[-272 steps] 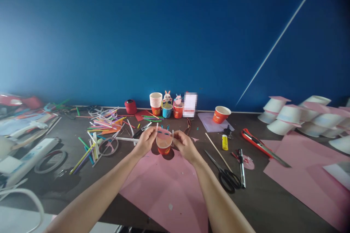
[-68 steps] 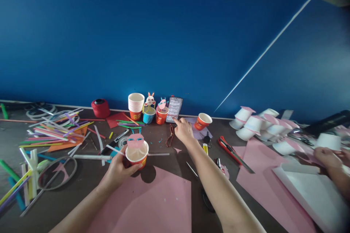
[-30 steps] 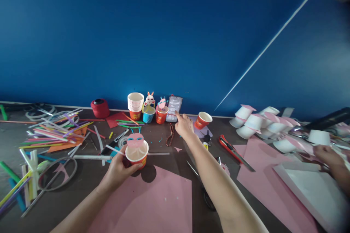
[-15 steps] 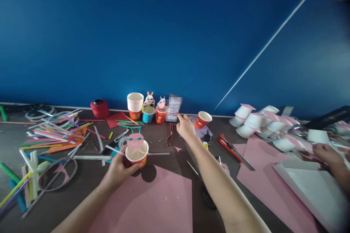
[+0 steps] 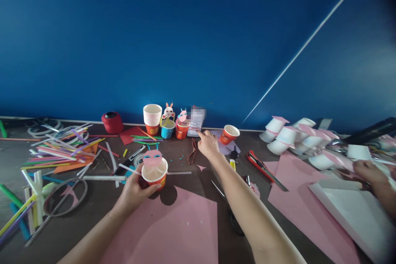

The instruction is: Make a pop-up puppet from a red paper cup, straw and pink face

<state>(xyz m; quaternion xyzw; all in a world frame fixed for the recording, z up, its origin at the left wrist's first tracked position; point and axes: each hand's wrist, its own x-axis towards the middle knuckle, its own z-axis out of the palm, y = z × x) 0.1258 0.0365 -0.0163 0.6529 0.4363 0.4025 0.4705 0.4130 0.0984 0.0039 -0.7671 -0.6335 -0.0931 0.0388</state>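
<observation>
Gripping red cup [image 5: 160, 178] in curled left hand [image 5: 135, 192], just beyond pink paper [image 5: 173, 231]; pointing half-open, apparently unladen right hand [image 5: 208, 144] at phone [image 5: 195, 128]; could topple propped phone by pressing too hard

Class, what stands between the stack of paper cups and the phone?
The head view shows two cups between the stack and the phone: a blue cup with a rabbit figure and, nearer the phone, a red cup with a pink figure.
</observation>
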